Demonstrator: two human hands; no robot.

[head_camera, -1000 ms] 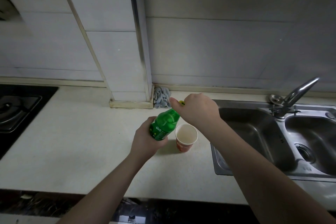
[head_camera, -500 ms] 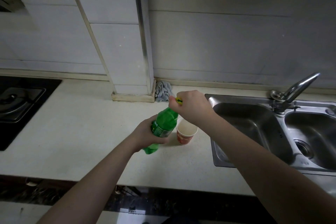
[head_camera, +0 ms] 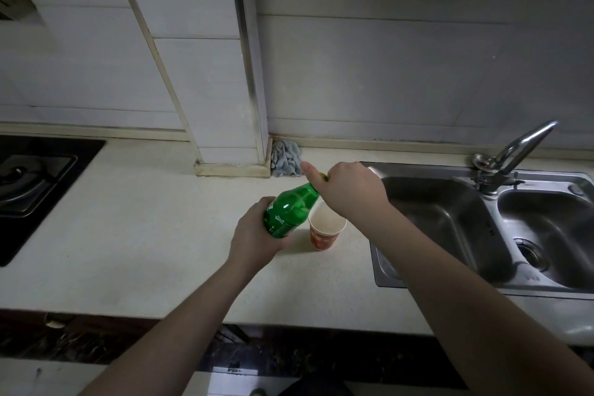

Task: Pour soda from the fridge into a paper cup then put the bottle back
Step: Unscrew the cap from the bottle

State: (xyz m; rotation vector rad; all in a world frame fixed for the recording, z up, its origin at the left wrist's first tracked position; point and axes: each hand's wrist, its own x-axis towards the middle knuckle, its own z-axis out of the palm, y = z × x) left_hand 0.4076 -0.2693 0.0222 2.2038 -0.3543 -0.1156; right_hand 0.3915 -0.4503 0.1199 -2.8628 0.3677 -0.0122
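A green soda bottle [head_camera: 291, 209] is tilted over the white counter [head_camera: 144, 235], its neck pointing up and to the right. My left hand [head_camera: 254, 235] grips its lower body. My right hand [head_camera: 348, 191] is closed around the yellow cap [head_camera: 324, 176] at the neck, thumb sticking out to the left. A red paper cup [head_camera: 325, 230] with a white inside stands upright on the counter just right of the bottle, under my right wrist. The cup looks empty.
A steel double sink [head_camera: 482, 228] with a tap [head_camera: 514, 154] lies right of the cup. A grey cloth [head_camera: 286, 159] sits at the wall behind. A black gas hob [head_camera: 35, 183] is at the far left. A tiled column [head_camera: 231, 151] stands behind the bottle.
The bottle stays held in both hands beside the cup. My right hand has turned a little on the cap, and the thumb now sticks out more.
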